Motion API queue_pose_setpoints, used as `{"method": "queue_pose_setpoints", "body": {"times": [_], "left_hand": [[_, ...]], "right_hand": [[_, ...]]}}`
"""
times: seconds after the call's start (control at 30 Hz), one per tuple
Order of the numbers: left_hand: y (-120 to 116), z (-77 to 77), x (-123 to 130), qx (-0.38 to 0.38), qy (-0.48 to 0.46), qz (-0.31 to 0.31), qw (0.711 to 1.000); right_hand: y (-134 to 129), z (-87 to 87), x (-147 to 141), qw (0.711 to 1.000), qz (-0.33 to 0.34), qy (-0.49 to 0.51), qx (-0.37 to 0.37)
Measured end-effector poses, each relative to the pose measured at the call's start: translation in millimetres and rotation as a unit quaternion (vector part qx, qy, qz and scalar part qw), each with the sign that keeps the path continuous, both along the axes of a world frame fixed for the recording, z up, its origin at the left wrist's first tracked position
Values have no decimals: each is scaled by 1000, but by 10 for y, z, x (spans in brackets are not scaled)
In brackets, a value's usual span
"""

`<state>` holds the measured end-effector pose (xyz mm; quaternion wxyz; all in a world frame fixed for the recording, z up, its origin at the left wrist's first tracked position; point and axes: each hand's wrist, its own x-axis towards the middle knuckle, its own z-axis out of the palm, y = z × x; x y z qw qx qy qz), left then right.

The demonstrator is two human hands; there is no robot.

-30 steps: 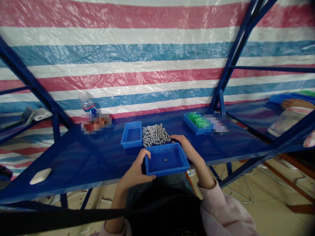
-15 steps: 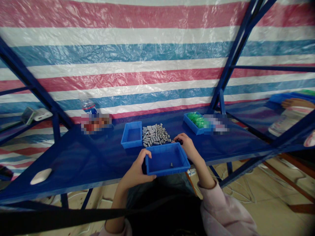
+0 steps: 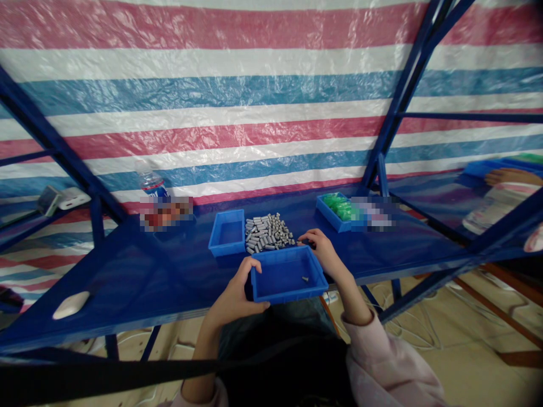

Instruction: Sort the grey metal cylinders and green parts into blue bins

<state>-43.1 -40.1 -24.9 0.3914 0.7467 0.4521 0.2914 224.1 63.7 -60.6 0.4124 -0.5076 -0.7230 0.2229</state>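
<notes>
My left hand (image 3: 237, 289) is closed on the left end of a shallow blue plastic bin (image 3: 292, 295) at the table's front edge, thumb and fingers around its wall. One small grey metal piece (image 3: 305, 278) lies on that bin's floor, toward the right. Just beyond the bin's far right corner is my right hand (image 3: 319, 244), its fingers curled together beside the heap of small grey metal cylinders (image 3: 268, 233). What those fingertips hold, if anything, is too small to make out. A second blue bin (image 3: 229, 248) sits left of the heap.
Farther right, a blue bin (image 3: 328, 216) holds green plastic-wrapped items. A bottle (image 3: 153, 183) stands at the back left, and a white computer mouse (image 3: 71, 305) lies near the front left. Blue frame posts (image 3: 384, 141) rise behind the table. Another person's hand (image 3: 511, 177) is at far right.
The small grey piece in the held bin has shifted right and slightly away from me. Both hands and the bin are almost where they were.
</notes>
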Motion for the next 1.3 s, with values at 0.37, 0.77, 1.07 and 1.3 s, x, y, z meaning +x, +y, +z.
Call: {"method": "queue_pose_setpoints", "body": {"times": [0.37, 0.77, 1.07, 1.3], "left_hand": [[6, -43, -10, 12, 6, 6, 1000], [13, -87, 59, -3, 6, 51, 999], [33, -123, 48, 19, -10, 40, 999], [43, -140, 48, 25, -12, 37, 999]], "right_hand": [[-9, 35, 10, 994, -39, 101, 34], [-237, 359, -11, 961, 134, 236, -55], [-265, 415, -35, 954, 186, 181, -148], [-251, 367, -37, 954, 161, 185, -170]]}}
